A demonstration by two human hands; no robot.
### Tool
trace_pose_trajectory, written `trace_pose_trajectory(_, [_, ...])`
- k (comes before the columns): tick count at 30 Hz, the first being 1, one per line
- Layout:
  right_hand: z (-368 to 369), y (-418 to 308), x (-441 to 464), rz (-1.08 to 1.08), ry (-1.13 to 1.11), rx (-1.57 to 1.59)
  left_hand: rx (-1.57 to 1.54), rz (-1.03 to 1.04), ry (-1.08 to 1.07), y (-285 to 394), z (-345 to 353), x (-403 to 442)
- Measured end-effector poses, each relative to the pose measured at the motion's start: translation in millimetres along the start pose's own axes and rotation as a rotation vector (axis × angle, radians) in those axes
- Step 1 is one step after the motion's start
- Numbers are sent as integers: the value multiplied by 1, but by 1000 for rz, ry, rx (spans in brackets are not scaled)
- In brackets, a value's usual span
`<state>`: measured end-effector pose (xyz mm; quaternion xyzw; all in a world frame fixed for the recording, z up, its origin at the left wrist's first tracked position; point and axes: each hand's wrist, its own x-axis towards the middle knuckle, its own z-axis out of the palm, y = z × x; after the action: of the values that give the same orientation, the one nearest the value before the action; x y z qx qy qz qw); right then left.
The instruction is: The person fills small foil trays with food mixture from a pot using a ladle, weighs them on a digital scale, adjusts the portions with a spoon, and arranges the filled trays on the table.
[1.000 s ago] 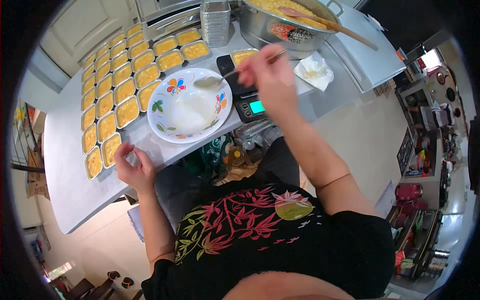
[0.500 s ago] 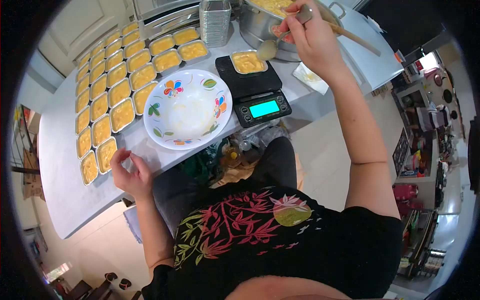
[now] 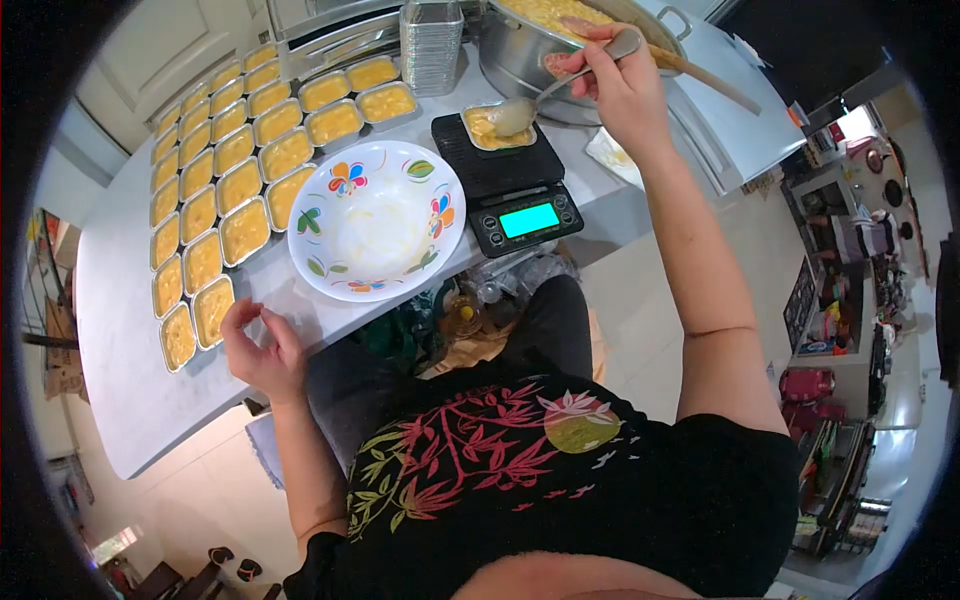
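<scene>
My right hand (image 3: 632, 95) grips the handle of a metal serving spoon (image 3: 570, 85). The spoon's bowl rests in or just over a small foil tray (image 3: 480, 143) of yellow, chunky mixture. That tray stands on a black digital scale (image 3: 465, 165) with a lit blue-green display. My left hand (image 3: 265, 350) hovers at the table's near edge, fingers loosely curled and holding nothing. Beside it lie the nearest filled foil trays (image 3: 212, 310). A white bowl (image 3: 375, 225) with a flower pattern, smeared inside, sits between my left hand and the scale.
Rows of filled foil trays (image 3: 238, 185) cover the table's left side. A stack of foil trays (image 3: 430, 50) stands at the back. Right of it, a large metal pot (image 3: 515, 55) holds yellow mixture and a wooden handle (image 3: 715, 80). A white tissue (image 3: 610, 155) lies below the pot.
My right hand has moved slightly down and right, tilting the spoon so that its bowl shifted left from the tray's edge onto the mixture. My left hand has hardly moved.
</scene>
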<state>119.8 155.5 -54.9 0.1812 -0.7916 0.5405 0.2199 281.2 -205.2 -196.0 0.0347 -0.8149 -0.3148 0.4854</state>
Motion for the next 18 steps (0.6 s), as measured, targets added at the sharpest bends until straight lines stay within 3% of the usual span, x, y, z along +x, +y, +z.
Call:
trace_pose_trajectory(6, [-5, -4, -5, -35, -54, -3, 3, 1, -19, -2, 0, 0])
trace_pose_trajectory(12, [2, -7, -5, -216, -86, -62, -1, -5, -27, -1, -1, 0])
trace_pose_trajectory(18, [2, -2, -3, -158, -160, 13, 2, -2, -26, -1, 0, 0])
